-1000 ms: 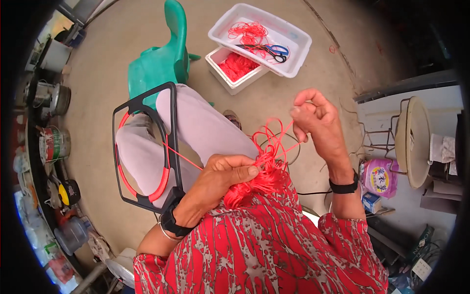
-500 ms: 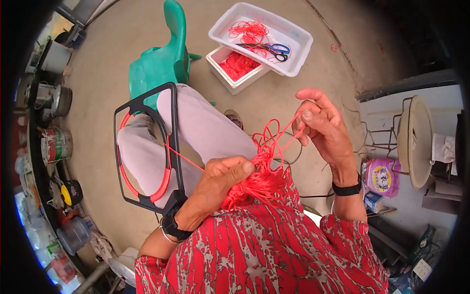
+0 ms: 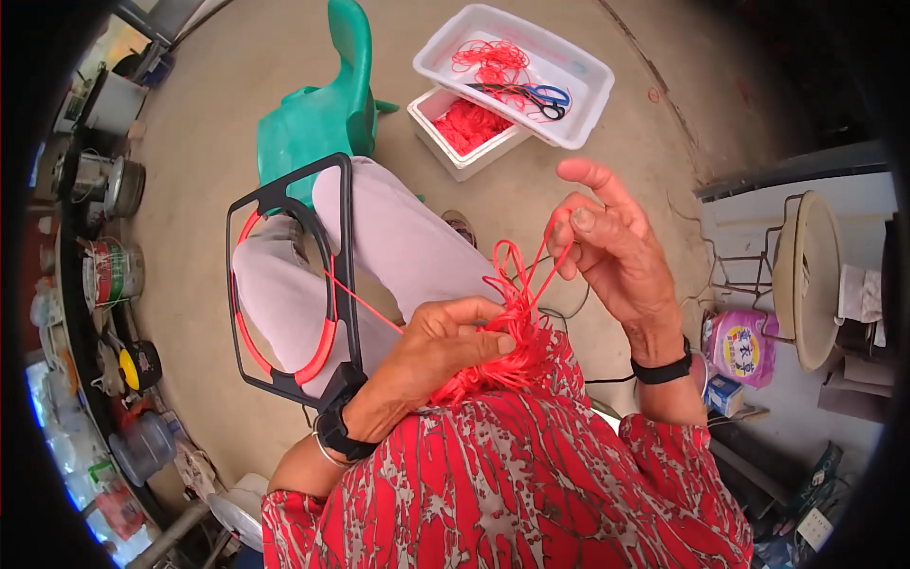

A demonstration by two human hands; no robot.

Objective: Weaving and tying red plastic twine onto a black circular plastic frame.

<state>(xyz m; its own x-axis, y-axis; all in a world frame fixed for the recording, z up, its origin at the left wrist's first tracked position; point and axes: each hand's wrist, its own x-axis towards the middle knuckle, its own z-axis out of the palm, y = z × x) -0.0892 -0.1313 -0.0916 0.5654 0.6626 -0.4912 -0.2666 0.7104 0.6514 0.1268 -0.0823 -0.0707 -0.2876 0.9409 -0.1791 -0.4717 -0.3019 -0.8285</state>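
Note:
A loose bundle of red cord (image 3: 517, 356) lies against my shirt. My left hand (image 3: 455, 346) is closed around its near side, thumb on top. To the right and a little higher, my right hand (image 3: 607, 232) pinches a loop of the cord between thumb and fingers, with the index finger raised. The loop runs taut down to the bundle. From my left hand a single strand stretches left to a black frame (image 3: 355, 256) standing over my thighs. Red cord is wound around the round opening of that frame.
Ahead stands a green plastic chair (image 3: 308, 128). A white tray (image 3: 592, 100) with red cord and blue-handled scissors (image 3: 548, 98) rests across a white foam box (image 3: 462, 166) of red cord. Shelves with pots (image 3: 125, 187) line the left; a round board (image 3: 806, 280) and purple package (image 3: 744, 346) stand right.
My right hand has moved slightly left and toward the bundle, still pinching the loop. My left hand has shifted a little right over the cord. The view has shifted slightly.

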